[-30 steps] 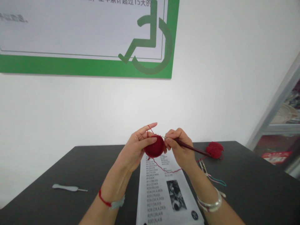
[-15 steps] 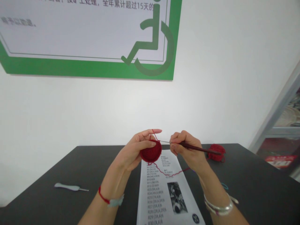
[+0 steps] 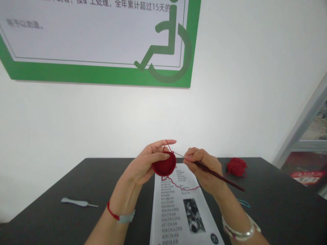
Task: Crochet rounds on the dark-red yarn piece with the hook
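Observation:
Between the thumb and fingers of my left hand (image 3: 146, 161) is a round piece of red crochet work (image 3: 165, 164). Red yarn (image 3: 167, 144) loops over my raised left index finger and runs down to the work's top edge. My right hand (image 3: 201, 166) is closed around a crochet hook (image 3: 219, 176) with a dark red handle. The hook's thin metal shaft reaches the upper right edge of the crochet work, where its tip meets the yarn. A loose strand hangs below the work and passes toward my right hand.
A printed pattern sheet (image 3: 170, 211) lies on the dark table (image 3: 120, 170) under my hands. A second hook with a pale grip (image 3: 75, 202) lies at left. At right are a red yarn ball (image 3: 236, 167) and a blue-green loop (image 3: 244, 203). A green-framed sign (image 3: 102, 75) hangs on the wall.
The handle end of the crochet hook has swung downward as my right hand tilted and dropped slightly. My left hand and the crochet work have stayed nearly in place.

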A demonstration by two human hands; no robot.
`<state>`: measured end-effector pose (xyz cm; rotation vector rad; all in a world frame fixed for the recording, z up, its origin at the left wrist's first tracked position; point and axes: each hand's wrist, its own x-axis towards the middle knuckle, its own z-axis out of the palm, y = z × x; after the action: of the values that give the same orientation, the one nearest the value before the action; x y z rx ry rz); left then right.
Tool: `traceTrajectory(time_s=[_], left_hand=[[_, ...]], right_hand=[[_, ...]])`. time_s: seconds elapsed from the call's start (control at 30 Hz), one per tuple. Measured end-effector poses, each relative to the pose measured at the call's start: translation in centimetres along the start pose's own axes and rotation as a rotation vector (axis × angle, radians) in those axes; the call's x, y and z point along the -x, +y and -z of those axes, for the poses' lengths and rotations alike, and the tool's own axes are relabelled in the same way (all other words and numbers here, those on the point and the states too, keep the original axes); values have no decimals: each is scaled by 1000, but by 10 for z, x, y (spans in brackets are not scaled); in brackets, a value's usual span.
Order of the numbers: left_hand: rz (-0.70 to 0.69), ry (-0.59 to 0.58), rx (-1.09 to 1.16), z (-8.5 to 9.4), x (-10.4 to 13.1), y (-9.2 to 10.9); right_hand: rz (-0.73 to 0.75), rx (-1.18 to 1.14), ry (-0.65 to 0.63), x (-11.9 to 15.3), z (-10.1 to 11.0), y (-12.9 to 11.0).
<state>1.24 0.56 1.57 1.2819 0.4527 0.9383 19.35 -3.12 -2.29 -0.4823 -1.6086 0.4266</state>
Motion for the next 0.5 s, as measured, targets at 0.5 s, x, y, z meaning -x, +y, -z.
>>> traceTrajectory(time_s=[0.5], left_hand=[[78,-105,-33,8,-4,-2]], right_hand=[[-250,-300,-105,-7,18,-1]])
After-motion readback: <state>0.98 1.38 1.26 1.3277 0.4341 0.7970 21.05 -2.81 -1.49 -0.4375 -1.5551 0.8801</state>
